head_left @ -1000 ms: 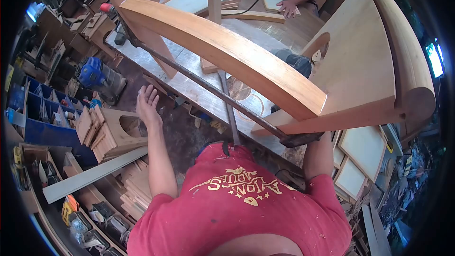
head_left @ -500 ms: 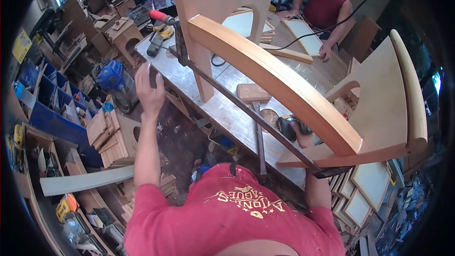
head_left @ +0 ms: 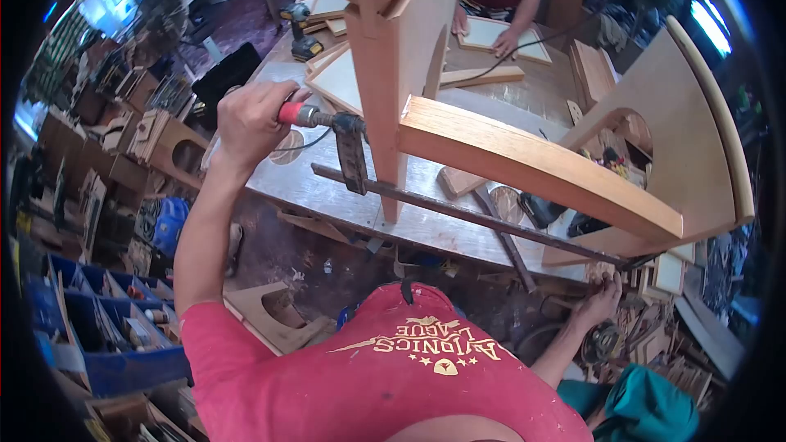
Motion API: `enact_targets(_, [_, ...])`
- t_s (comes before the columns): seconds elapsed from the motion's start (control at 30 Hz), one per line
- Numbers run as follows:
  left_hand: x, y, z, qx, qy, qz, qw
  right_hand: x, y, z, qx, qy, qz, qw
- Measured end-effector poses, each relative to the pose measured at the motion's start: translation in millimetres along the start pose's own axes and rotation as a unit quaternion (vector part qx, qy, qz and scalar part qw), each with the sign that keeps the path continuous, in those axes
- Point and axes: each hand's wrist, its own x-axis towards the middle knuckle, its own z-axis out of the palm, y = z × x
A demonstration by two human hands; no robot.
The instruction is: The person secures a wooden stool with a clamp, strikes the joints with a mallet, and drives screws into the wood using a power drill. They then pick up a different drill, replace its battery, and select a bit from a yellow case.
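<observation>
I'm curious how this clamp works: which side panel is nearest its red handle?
The left panel, beside the left hand; the right panel stands at the far end of the clamp bar.

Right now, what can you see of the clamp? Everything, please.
The clamp is long, dark and metal-looking. Its straight bar runs alongside the curved rail. Near one end, a blocky jaw and screw stand by the upright panel; the left hand grips the red handle there. The far end lies by the other panel, close to the right hand; whether they touch is unclear.
</observation>
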Motion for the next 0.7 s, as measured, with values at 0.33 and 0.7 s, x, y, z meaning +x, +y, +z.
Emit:
enact_targets(0.33, [81.7, -20.6, -20.4, -0.268, -0.65, -0.149, 0.696, -142.8, -17.7, 94.2, 0.326, -0.341, 0.158, 0.867])
enact_targets(0.7, [-36.4, 0.6, 15.2, -0.225, -0.201, -0.016, 0.953, -135.1, 36.2, 74.7, 0.36, -0.354, 0.215, 0.836])
